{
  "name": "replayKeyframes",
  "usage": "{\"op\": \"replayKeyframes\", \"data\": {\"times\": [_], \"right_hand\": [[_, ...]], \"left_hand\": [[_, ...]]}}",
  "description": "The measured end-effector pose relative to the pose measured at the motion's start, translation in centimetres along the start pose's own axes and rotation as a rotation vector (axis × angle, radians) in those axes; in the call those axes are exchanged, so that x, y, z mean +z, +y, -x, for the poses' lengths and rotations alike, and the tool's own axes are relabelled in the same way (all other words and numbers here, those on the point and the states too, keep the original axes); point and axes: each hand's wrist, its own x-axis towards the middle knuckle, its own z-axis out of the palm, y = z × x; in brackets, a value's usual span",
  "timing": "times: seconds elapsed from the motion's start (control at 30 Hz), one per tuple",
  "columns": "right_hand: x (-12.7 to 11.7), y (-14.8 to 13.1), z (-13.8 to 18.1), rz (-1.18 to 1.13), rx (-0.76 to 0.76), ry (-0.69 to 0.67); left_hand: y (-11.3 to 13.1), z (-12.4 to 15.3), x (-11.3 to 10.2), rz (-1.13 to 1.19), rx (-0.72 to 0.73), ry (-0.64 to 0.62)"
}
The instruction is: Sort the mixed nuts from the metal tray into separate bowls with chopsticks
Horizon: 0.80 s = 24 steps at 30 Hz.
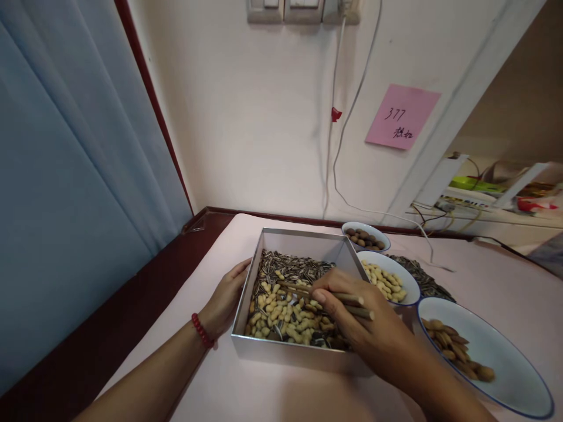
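A square silver-walled box (pixel 299 350) stands on the pale cloth. Striped sunflower seeds (pixel 294 266) cover its far part, and unshelled peanuts (pixel 281 313) lie mostly in the near part. My left hand (pixel 226 296), with red beads at the wrist, holds the box's left wall from outside; some fingers are hidden behind it. Over the box's right side, my right hand (pixel 347 305) is closed around a pair of chopsticks (pixel 358 306). Their tips reach down among the peanuts near the middle; whether they pinch one I cannot tell.
Right of the box are a bowl of round brown nuts (pixel 366 237), a bowl of peanuts (pixel 407 275) and a bowl of long brown nuts (pixel 514 366). A seed pile (pixel 422 278) lies beyond. A white cable (pixel 373 211) trails onto the table; a blue curtain (pixel 83 146) hangs left.
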Motion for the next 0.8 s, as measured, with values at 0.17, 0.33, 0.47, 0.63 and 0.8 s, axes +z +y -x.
{"op": "replayKeyframes", "data": {"times": [0.17, 0.33, 0.47, 0.63, 0.8], "right_hand": [[0.16, 0.47, -0.13, -0.01, 0.006, -0.013], [0.01, 0.29, 0.13, 0.014, -0.002, 0.006], [0.0, 0.35, 0.22, 0.02, -0.004, 0.021], [0.1, 0.4, -0.06, 0.052, 0.011, 0.028], [0.13, 0.32, 0.1, 0.082, -0.002, 0.062]], "left_hand": [[0.01, 0.03, 0.05, 0.013, -0.002, 0.017], [-0.15, -0.02, -0.1, 0.033, -0.01, 0.003], [-0.22, -0.09, -0.19, 0.027, -0.001, -0.003], [-0.06, -0.01, -0.06, 0.032, -0.012, 0.002], [-0.07, 0.07, -0.1, 0.015, -0.018, 0.026]]}}
